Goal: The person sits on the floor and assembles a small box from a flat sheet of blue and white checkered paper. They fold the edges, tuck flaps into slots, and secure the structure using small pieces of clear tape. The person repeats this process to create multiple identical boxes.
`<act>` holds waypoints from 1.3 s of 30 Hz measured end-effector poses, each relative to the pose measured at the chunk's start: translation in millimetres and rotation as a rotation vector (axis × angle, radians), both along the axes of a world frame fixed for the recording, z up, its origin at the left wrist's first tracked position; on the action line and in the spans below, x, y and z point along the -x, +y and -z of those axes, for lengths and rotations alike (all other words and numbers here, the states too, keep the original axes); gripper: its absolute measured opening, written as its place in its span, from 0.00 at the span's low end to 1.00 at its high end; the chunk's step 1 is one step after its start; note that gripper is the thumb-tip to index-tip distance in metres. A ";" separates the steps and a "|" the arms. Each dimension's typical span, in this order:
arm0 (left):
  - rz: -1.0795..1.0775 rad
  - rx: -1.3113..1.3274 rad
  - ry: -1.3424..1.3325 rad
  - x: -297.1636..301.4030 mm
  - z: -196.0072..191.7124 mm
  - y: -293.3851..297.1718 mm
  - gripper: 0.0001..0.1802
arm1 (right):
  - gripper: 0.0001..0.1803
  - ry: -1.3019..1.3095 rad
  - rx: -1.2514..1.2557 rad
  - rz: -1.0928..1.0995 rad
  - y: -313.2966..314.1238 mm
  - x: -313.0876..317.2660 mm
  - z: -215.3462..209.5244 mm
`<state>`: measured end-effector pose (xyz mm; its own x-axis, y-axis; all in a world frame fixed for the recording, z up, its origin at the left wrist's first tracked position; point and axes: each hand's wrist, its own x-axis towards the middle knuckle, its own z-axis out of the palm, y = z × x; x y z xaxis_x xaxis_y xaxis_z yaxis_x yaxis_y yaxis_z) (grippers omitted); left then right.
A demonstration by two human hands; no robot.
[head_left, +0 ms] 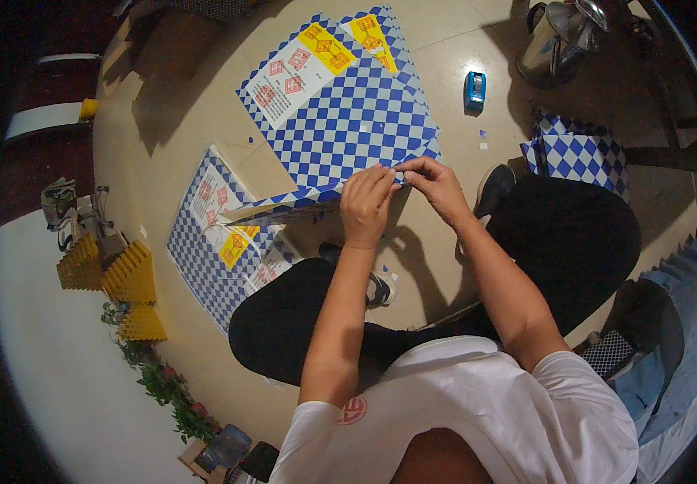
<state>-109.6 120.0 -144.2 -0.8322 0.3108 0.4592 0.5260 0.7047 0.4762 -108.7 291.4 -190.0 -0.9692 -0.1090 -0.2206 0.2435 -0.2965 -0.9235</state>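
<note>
Left hand: arched over the checkered paper's edge, fingers pinching it, thumb tucked from sight!
Right hand: close alongside, fingertips clamped on that same edge.
Checkered paper: between the fingers, stretching away leftward.
Hard to see: whether it joins the large sheet beyond.

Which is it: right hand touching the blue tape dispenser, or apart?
Apart: the head view plainly shows pale floor between the right hand and the blue tape dispenser.
</note>
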 end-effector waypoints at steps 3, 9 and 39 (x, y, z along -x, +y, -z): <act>-0.006 0.004 -0.012 0.1 -0.4 0.7 0.14 | 0.08 0.013 -0.020 -0.018 1.5 1.7 2.7; -0.044 0.012 -0.057 -0.4 3.6 1.1 0.14 | 0.08 -0.039 0.070 -0.017 -0.4 2.4 -2.6; -0.039 -0.123 -0.268 9.2 -2.3 -2.0 0.14 | 0.20 -0.540 -0.500 0.469 168.9 178.9 194.0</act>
<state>-118.8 117.9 -141.9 -0.9391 0.2322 0.2534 0.3436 0.6504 0.6774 -287.6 460.3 -384.0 -0.6387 0.5075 -0.5783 0.6401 -0.0666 -0.7654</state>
